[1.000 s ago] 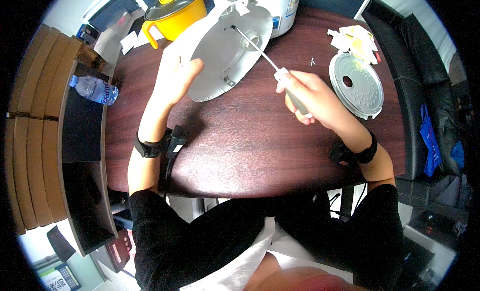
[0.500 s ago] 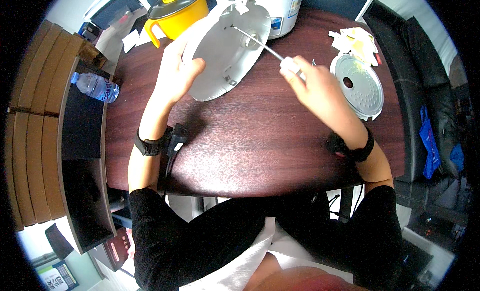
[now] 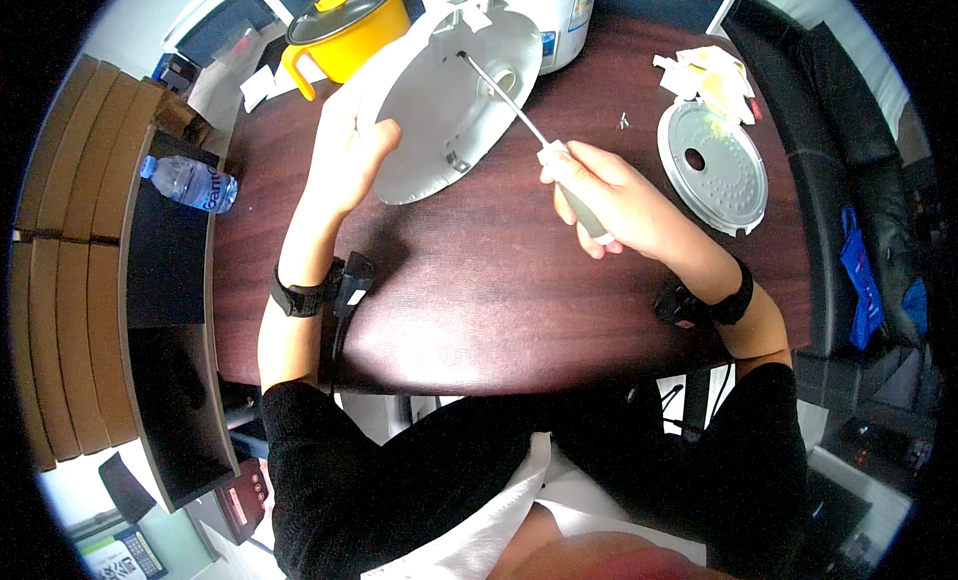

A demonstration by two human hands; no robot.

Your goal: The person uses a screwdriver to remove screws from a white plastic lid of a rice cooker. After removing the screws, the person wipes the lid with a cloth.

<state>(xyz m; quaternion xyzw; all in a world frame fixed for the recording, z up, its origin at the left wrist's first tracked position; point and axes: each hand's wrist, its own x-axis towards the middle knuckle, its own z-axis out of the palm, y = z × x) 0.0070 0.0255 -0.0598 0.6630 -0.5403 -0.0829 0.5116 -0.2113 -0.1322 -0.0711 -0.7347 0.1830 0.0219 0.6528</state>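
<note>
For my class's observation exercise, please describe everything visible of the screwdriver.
The screwdriver has a slim, straight, silvery shaft that looks metal, and a thicker handle, whitish at both ends and grey between, perhaps plastic. The right hand grips the handle, partly covering it. Held tilted above the dark brown tabletop, it points up and left in the picture, into the hollow of the pale grey shell. Its tip is at a dark spot inside; whether they touch cannot be told.
</note>
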